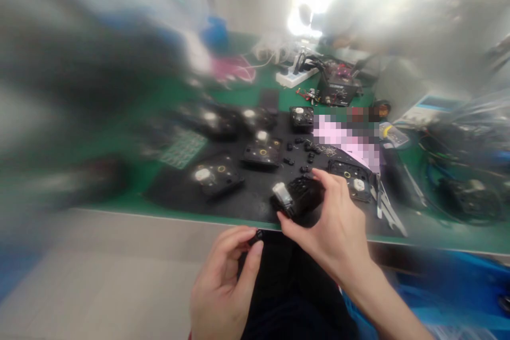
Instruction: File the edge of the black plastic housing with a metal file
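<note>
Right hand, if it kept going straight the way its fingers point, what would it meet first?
The right hand already grips a black module; beyond it, probably the black unit with a white disc, though blur makes depth unclear.

Left half of worktop (119, 204) motion-blurred, unreadable; tiny black part (258, 235) in left hand (225, 281) too small to identify; pixelated patch (346, 135) hides items.

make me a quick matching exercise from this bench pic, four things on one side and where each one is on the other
Things:
1. black module
2. small black part
3. power strip
4. loose black pieces

Places:
a. far end of the green bench
b. pinched in the left hand
c. scattered on the black mat
d. held in the right hand

Pairs: 1-d, 2-b, 3-a, 4-c
</note>
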`<state>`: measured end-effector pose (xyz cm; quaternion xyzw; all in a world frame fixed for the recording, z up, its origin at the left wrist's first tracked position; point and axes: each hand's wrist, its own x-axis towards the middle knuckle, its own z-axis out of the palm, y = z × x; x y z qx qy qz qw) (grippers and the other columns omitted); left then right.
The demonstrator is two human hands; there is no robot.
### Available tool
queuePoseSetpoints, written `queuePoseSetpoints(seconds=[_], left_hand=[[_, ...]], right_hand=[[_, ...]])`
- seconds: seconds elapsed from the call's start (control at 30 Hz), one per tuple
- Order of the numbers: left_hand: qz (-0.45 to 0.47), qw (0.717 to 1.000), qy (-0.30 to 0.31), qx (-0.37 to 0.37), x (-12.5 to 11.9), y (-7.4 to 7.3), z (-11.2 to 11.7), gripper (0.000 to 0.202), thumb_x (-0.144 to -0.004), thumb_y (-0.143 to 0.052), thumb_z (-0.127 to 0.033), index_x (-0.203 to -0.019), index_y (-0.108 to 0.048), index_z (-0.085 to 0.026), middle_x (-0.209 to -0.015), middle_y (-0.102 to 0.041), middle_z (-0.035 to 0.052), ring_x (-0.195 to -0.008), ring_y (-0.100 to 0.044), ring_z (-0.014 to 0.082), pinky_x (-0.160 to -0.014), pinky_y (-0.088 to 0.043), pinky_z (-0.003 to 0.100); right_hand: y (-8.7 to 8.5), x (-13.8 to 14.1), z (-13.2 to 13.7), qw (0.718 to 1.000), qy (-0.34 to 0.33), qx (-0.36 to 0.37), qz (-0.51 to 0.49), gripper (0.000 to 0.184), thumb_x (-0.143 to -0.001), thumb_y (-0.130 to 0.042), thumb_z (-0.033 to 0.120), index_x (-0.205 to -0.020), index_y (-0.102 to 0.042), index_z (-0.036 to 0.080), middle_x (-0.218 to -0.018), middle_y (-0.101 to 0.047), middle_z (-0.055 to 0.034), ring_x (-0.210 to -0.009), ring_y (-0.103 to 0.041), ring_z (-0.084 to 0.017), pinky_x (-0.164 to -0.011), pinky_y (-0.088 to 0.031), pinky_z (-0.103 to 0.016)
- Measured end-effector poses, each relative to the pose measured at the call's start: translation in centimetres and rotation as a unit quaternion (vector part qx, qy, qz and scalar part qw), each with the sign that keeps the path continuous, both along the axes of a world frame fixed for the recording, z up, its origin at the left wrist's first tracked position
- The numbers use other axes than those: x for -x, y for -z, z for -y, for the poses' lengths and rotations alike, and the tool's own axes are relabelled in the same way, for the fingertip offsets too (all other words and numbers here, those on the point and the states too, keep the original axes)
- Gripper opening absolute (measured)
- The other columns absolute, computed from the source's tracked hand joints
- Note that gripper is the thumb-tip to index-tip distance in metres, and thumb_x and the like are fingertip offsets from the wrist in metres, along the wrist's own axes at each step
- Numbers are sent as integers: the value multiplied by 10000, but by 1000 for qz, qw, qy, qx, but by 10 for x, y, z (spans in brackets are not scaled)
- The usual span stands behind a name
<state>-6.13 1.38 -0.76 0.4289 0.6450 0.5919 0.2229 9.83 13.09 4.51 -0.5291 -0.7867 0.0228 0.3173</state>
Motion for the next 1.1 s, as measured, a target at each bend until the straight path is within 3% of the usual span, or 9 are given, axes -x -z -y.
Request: queuePoseSetpoints(seconds=[0.17,0.3,0.37,0.5,0.63,0.8,0.97,1.1], left_hand=[[-33,999,-5,21,4,-1,-1,155,-1003,-758,-313,-1156,-741,-291,-1097,-750,-4,-862,-754,127,-862,-649,195],[-108,994,8,3,10,-10,-14,170,-1047,-715,-278,-1212,-742,-302,-1158,-739,-13,-977,-741,118,-924,-607,192],[-160,986,17,-43,10,-17,-24,187,-1046,-715,-222,-1215,-755,-293,-1177,-720,-3,-1052,-715,120,-951,-581,196],[-264,958,34,-107,2,-27,-45,324,-1013,-740,-106,-1306,-741,-245,-1168,-692,32,-1058,-696,111,-975,-557,201],[-340,932,21,-122,-11,-29,-55,361,-965,-787,-58,-1302,-736,-177,-1176,-726,52,-1056,-712,116,-1009,-545,202],[-351,925,15,-144,-20,-30,-61,329,-929,-808,-22,-1223,-766,-165,-1137,-760,47,-1036,-725,136,-1006,-558,235],[-306,939,12,-154,-21,-26,-64,371,-911,-798,18,-1221,-781,-186,-1099,-740,51,-986,-723,147,-920,-595,261],[-318,936,13,-148,-22,-22,-62,397,-924,-776,32,-1248,-773,-198,-1113,-764,39,-1003,-732,146,-945,-588,261]], right_hand=[[-11,9,-4,997,16,-8,76,843,-795,-807,641,-1419,-534,144,-1227,-690,-116,-976,-765,-319,-627,-651,-433],[-1,12,-12,999,-1,-5,46,894,-830,-751,770,-1438,-540,148,-1305,-674,-135,-1162,-717,-342,-792,-673,-460],[8,10,-14,1000,-19,17,18,946,-815,-797,725,-1510,-500,156,-1375,-636,-149,-1252,-668,-350,-898,-663,-480],[25,4,-12,996,-57,60,-45,1048,-820,-854,494,-1670,-324,186,-1455,-536,-172,-1319,-604,-335,-1038,-615,-493],[35,3,-11,993,-58,65,-78,1032,-846,-807,440,-1701,-272,222,-1370,-526,-160,-1213,-643,-320,-981,-636,-501],[38,8,-10,995,-37,42,-82,933,-881,-708,367,-1694,-275,221,-1320,-549,-160,-1106,-673,-313,-858,-663,-492],[39,7,-9,995,-39,31,-82,906,-908,-711,461,-1678,-302,213,-1332,-552,-170,-1119,-676,-319,-868,-664,-506],[39,6,-9,996,-39,39,-74,888,-916,-698,467,-1676,-309,224,-1314,-553,-159,-1101,-683,-310,-854,-669,-499]])
